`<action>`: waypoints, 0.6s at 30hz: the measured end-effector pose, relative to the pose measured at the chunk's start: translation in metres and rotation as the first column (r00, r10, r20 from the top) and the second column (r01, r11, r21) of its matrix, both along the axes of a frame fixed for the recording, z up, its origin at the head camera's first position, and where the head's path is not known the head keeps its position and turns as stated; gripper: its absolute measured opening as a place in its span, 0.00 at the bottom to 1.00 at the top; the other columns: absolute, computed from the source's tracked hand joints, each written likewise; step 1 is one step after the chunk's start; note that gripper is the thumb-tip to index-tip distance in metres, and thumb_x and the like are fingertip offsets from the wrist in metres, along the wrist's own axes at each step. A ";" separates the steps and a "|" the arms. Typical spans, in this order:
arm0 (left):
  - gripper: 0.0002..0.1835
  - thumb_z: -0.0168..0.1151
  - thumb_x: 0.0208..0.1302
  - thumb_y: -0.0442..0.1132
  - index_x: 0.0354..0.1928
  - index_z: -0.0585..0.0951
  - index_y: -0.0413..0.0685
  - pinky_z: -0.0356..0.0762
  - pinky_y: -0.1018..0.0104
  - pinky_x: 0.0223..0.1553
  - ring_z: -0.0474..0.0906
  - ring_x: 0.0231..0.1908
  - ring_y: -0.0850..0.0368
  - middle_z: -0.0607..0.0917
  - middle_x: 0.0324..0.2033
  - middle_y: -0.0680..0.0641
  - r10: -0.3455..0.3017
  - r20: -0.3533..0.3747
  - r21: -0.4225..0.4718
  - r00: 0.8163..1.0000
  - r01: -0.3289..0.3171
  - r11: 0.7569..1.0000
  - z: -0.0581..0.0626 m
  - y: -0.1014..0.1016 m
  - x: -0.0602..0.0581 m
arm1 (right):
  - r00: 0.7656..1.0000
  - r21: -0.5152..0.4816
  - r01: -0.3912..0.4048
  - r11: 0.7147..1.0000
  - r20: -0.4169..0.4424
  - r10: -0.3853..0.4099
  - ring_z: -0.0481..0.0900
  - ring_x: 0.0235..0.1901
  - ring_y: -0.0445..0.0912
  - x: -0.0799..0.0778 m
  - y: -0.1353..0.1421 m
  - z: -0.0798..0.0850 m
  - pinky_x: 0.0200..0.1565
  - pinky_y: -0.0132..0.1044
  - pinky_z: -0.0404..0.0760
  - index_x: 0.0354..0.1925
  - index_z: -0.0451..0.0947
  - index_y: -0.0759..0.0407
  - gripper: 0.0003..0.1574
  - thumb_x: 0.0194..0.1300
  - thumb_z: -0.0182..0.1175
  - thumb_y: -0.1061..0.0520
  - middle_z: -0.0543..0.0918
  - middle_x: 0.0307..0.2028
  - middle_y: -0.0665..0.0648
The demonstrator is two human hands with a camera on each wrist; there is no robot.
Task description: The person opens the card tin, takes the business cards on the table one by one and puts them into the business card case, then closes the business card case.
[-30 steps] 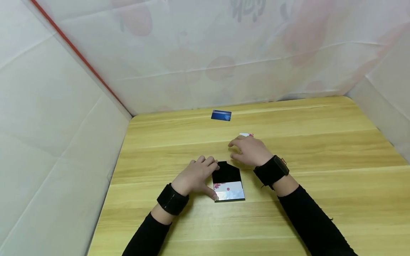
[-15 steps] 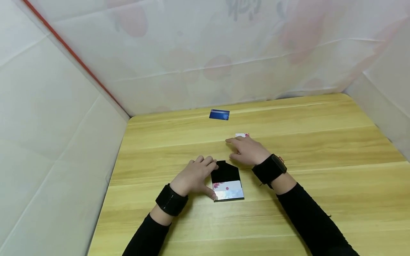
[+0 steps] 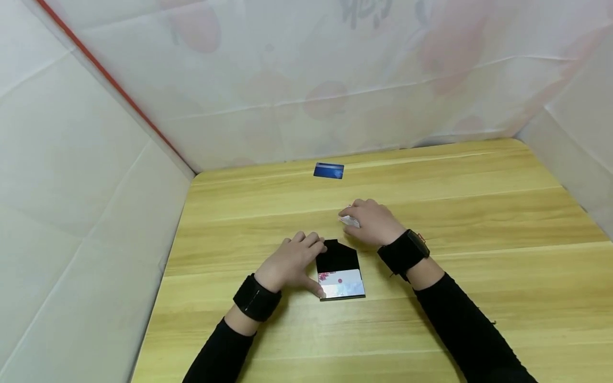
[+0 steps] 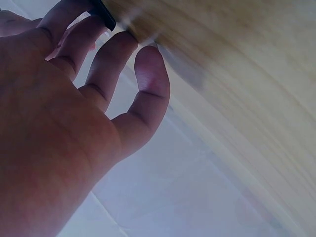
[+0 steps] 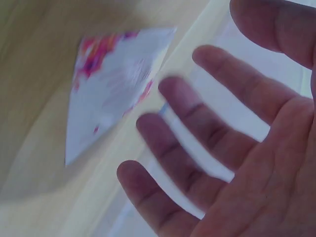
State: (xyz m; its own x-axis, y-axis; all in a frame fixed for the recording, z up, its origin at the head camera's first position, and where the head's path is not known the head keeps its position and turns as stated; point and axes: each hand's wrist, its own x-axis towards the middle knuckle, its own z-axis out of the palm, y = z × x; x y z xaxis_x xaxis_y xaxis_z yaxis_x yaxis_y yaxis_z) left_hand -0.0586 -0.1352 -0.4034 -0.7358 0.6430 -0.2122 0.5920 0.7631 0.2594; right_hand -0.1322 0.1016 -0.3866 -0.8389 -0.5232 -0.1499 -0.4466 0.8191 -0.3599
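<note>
My left hand (image 3: pixel 292 263) spans the left side of a black card holder (image 3: pixel 337 258), its thumb on the lower left corner and its fingers by the upper left edge. A white card (image 3: pixel 340 284) with pink flowers lies in the holder's lower part. In the left wrist view the fingers are bent and only a black edge (image 4: pixel 102 12) shows beyond them. My right hand (image 3: pixel 375 221) reaches over another white flowered card (image 5: pixel 116 79), which appears tilted. In the right wrist view the fingers are spread, the thumb stands away from this card, and fingertip contact is unclear.
A blue card (image 3: pixel 328 171) lies near the back edge of the wooden table (image 3: pixel 479 223). White fabric walls (image 3: pixel 287 80) stand behind and at both sides. Black bands (image 3: pixel 404 252) sit round both wrists.
The white card by the right hand has shifted toward the person and tilted, showing beside the thumb. The right hand's fingers have bent slightly. The left hand and card holder keep their place.
</note>
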 end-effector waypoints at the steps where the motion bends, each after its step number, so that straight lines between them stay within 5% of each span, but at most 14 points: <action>1: 0.53 0.72 0.35 0.76 0.64 0.74 0.55 0.73 0.53 0.47 0.67 0.51 0.54 0.72 0.60 0.53 -0.001 0.003 0.001 1.000 0.001 1.000 0.000 0.000 0.000 | 1.000 0.015 0.025 1.000 -0.013 -0.025 0.76 0.45 0.55 -0.001 0.001 -0.001 0.43 0.50 0.76 0.61 0.80 0.51 0.27 0.66 0.63 0.46 0.81 0.52 0.59; 8: 0.53 0.72 0.36 0.76 0.64 0.74 0.55 0.73 0.53 0.48 0.67 0.50 0.54 0.72 0.59 0.54 -0.001 -0.004 0.001 1.000 0.001 1.000 0.000 -0.001 0.001 | 0.979 0.091 0.203 0.975 -0.017 -0.202 0.72 0.44 0.59 -0.005 0.006 -0.010 0.42 0.52 0.75 0.67 0.72 0.52 0.41 0.60 0.66 0.36 0.75 0.55 0.66; 18: 0.54 0.72 0.36 0.75 0.65 0.73 0.55 0.73 0.54 0.48 0.67 0.52 0.54 0.71 0.60 0.54 0.003 0.005 -0.005 1.000 -0.003 1.000 0.002 -0.002 0.001 | 0.965 0.074 0.263 0.962 -0.009 -0.263 0.75 0.44 0.58 -0.004 0.000 -0.014 0.38 0.53 0.78 0.70 0.68 0.57 0.49 0.58 0.68 0.36 0.76 0.53 0.67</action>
